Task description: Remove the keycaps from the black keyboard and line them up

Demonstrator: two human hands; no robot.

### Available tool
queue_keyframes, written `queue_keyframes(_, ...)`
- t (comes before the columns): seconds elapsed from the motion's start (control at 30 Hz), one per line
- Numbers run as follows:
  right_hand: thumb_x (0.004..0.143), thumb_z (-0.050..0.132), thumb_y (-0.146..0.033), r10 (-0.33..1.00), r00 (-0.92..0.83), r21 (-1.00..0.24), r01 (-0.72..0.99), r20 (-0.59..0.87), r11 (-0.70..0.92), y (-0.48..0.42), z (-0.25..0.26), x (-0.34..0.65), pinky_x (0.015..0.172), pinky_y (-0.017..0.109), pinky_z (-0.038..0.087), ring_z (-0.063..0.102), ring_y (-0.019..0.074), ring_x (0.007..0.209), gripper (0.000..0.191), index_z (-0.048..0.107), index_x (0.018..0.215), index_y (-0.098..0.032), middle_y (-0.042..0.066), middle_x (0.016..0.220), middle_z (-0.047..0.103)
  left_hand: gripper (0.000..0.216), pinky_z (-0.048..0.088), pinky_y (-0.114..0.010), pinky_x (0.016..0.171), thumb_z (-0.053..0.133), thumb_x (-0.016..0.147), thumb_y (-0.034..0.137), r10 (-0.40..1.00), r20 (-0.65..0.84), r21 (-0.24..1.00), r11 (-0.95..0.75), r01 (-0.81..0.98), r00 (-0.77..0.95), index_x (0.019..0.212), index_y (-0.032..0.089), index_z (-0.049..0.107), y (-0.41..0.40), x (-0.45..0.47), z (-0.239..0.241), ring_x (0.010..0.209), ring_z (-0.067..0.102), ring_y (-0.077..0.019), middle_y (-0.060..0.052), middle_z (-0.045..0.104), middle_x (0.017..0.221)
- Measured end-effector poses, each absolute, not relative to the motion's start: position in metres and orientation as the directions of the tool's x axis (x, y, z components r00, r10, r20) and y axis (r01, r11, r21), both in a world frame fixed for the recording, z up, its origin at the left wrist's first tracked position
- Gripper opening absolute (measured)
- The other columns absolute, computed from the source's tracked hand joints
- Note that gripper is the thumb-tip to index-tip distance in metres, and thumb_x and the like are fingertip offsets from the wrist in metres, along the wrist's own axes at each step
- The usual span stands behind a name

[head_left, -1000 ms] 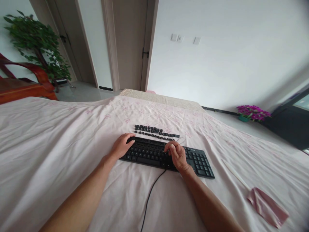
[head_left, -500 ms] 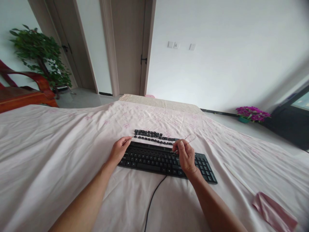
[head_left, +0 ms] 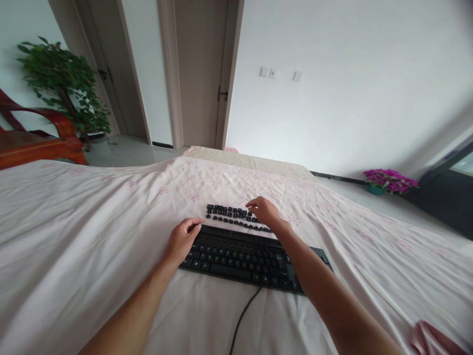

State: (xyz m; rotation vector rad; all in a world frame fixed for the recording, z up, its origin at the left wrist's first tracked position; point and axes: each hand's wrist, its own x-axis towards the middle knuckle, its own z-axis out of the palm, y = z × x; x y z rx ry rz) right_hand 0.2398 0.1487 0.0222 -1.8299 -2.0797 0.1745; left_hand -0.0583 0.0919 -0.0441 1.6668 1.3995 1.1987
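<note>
A black keyboard [head_left: 229,256] lies on the pale bedsheet, its upper key rows stripped of several caps. My left hand [head_left: 184,240] is closed on the keyboard's left end, thumb and fingers at the far corner. Loose black keycaps [head_left: 225,220] stand in rows just beyond the keyboard's far edge. Over the right part of these rows hovers my right hand [head_left: 265,211], its fingers drawn together near the caps. Whatever they pinch is too small to make out. My right forearm covers the keyboard's number pad.
A black cable [head_left: 244,311] runs from the keyboard toward me. At the lower right lie a thin pale rod [head_left: 384,295] and pink cloth [head_left: 436,340]. Beyond the bed are a wooden chair [head_left: 44,143], a leafy plant [head_left: 59,74] and purple flowers [head_left: 391,180].
My right hand has moved from the keyboard's upper right keys forward to the loose keycaps. The thin wire loop seen at it before no longer shows. My left hand stays at the keyboard's end.
</note>
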Motion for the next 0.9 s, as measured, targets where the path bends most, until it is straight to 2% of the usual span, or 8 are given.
queue_keyframes(0.13,0.083,0.059,-0.033,0.986,-0.109,-0.257,0.957,0.124,0.138,0.154,0.017,0.23,0.073,0.024,0.042,0.061,0.0181,0.093,0.021,0.071,0.099,-0.03,0.001,0.108,0.064,0.028,0.048,-0.033,0.09,0.05,0.082,0.033,0.968,0.252,0.878,-0.234,0.418,0.012,0.1,0.022,0.068,0.091,-0.058,-0.043,0.099,0.063,-0.0201,-0.003,0.069,0.105)
queue_keyframes(0.43,0.083,0.059,-0.035,0.973,-0.177,-0.155,0.968,0.146,0.199,0.152,0.011,0.224,0.07,0.025,0.039,0.059,0.0183,0.094,0.022,0.07,0.102,-0.031,0.0,0.112,0.06,0.026,0.047,-0.033,0.093,0.049,0.082,0.03,0.959,0.281,0.861,-0.26,0.438,0.017,0.098,0.022,0.068,0.091,-0.057,-0.041,0.098,0.063,-0.0195,-0.002,0.069,0.104)
queue_keyframes(0.9,0.082,0.063,-0.036,0.966,-0.214,-0.097,0.969,0.145,0.229,0.148,0.016,0.218,0.069,0.025,0.039,0.056,0.018,0.099,0.019,0.069,0.097,-0.027,0.001,0.11,0.059,0.025,0.048,-0.033,0.091,0.05,0.081,0.03,0.958,0.286,0.86,-0.263,0.437,0.014,0.096,0.022,0.068,0.09,-0.056,-0.04,0.097,0.063,-0.0197,-0.002,0.07,0.102)
